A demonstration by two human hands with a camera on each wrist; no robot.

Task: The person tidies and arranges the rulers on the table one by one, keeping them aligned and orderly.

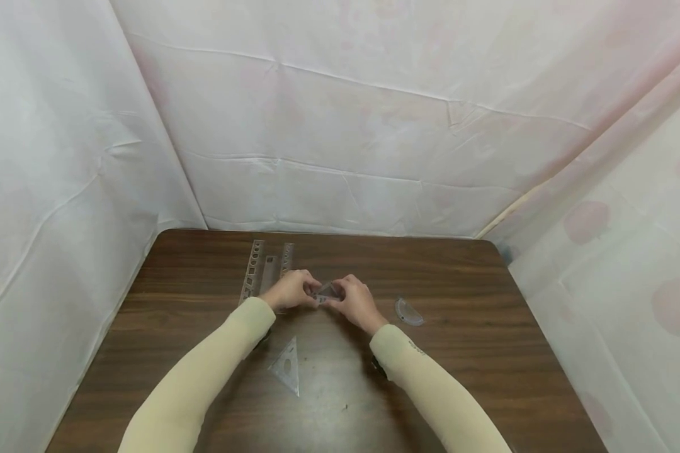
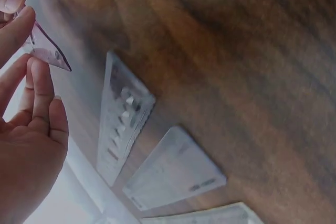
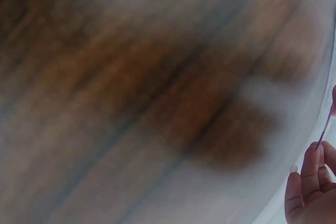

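While both hands meet above the table's middle, the stock reads as follows, each place given relative to the small clear set square.

Head view
- Small clear set square (image 1: 327,292): held up off the brown table (image 1: 459,283), between the two hands, near the table's centre.
- Left hand (image 1: 290,290): fingers curled, pinching the set square's left end; a two-sided hold likely keeps the thin plastic level and steady.
- Right hand (image 1: 356,302): fingers curled, pinching the right end of the same piece.
- Clear rulers (image 1: 264,269): lying flat side by side just beyond and to the left of the set square, partly behind the left hand; the one with cut-out shapes is outermost.
- Protractor (image 1: 409,311): flat on the wood, to the right of the set square, near the right wrist.
- Larger set square (image 1: 286,365): flat, nearer the person than the held piece, between the two cream sleeves.
- White sheeting (image 1: 340,126): hung behind and to both sides.

Left wrist view
- Set square tip (image 2: 48,51): pinched by fingertips (image 2: 16,22) at the frame's upper left, a corner jutting free.
- Stencil ruler (image 2: 122,114): flat on the wood below the held piece, with two plainer rulers further off.

Right wrist view
- Set square edge (image 3: 324,127): seen edge-on as a thin line at the far right, nipped by fingers (image 3: 310,174); the hand grips it.
- Table surface: blurred, nothing else legible.
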